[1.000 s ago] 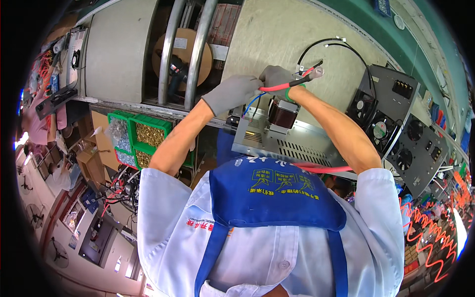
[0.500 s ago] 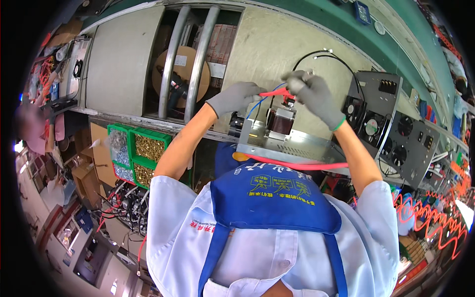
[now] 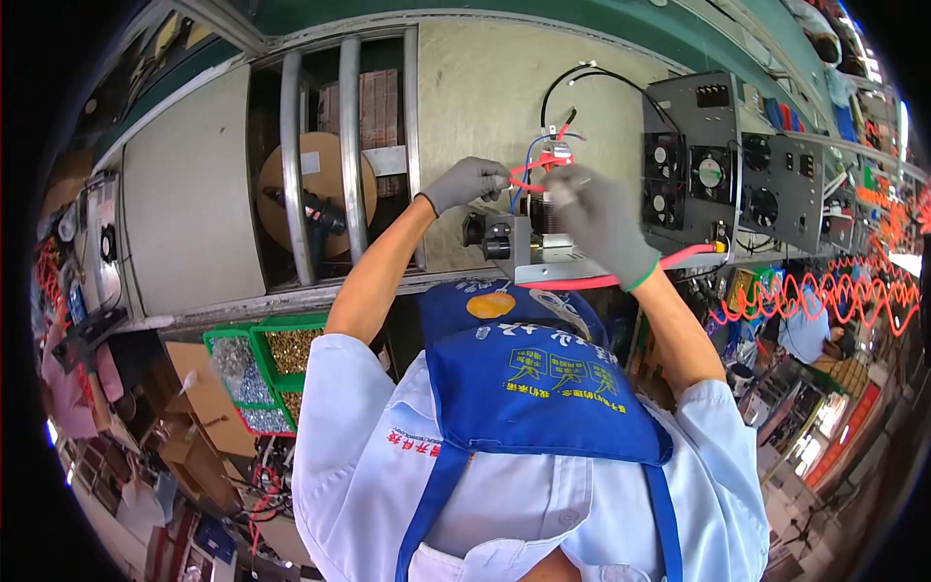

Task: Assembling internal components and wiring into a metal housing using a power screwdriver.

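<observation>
Above the grey metal unit [image 3: 543, 254] on the bench [image 3: 465, 107], I see my left hand [image 3: 467, 182] with fingers pinched on the red wires [image 3: 535, 175], my right hand [image 3: 603, 223] closed around them alongside.

Bright, even light; strong fisheye edges.

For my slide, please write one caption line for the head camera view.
Two grey-gloved hands, left hand and right hand, handle thin red wires above a small metal unit.

Green bins [image 3: 254, 364] of screws – cardboard reel [image 3: 312, 181], fan panel [image 3: 713, 175].
</observation>
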{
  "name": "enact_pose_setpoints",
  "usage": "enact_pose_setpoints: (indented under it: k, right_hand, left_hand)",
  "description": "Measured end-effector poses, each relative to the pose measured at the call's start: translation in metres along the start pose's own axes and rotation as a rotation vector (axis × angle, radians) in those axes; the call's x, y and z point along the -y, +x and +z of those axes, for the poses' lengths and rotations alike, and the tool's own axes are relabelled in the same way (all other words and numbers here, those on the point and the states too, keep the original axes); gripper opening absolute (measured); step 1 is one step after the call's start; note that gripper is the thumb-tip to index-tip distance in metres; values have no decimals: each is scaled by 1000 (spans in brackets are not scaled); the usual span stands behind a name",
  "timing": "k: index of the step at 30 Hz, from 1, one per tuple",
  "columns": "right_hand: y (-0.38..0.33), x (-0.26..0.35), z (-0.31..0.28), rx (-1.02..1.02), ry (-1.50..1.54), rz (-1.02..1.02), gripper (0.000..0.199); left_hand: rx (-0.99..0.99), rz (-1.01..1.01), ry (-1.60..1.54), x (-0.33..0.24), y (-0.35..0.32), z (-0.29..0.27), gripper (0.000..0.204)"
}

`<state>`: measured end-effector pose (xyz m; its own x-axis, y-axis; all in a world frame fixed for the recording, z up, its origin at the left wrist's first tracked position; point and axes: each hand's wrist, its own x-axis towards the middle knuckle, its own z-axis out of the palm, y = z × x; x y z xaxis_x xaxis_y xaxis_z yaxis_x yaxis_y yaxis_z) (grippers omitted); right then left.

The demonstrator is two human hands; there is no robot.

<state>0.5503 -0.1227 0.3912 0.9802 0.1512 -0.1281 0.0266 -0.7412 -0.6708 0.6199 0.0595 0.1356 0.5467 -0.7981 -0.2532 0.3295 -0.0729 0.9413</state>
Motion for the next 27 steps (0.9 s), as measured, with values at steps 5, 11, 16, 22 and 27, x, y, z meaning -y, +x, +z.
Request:
enact_pose_setpoints:
  k: [5, 11, 16, 22, 27]
  right_hand:
    - [-14, 5, -13, -176, 197, 193, 26]
    - [-19, 24, 13, -354, 47, 153, 23]
    - [-25, 4, 7, -381, 254, 227, 23]
    - [-21, 7, 0, -409, 376, 330, 25]
    - [-32, 3, -31, -320, 483, 358, 32]
  left_hand:
    - [14, 135, 234, -14, 10, -2, 50]
    - [-118, 256, 524, -26, 30, -2, 54]
    - [-68, 444, 413, -71, 14, 9, 50]
    - [-179, 431, 514, -74, 23, 21, 36]
    - [-215, 566, 411, -99, 10, 40, 20]
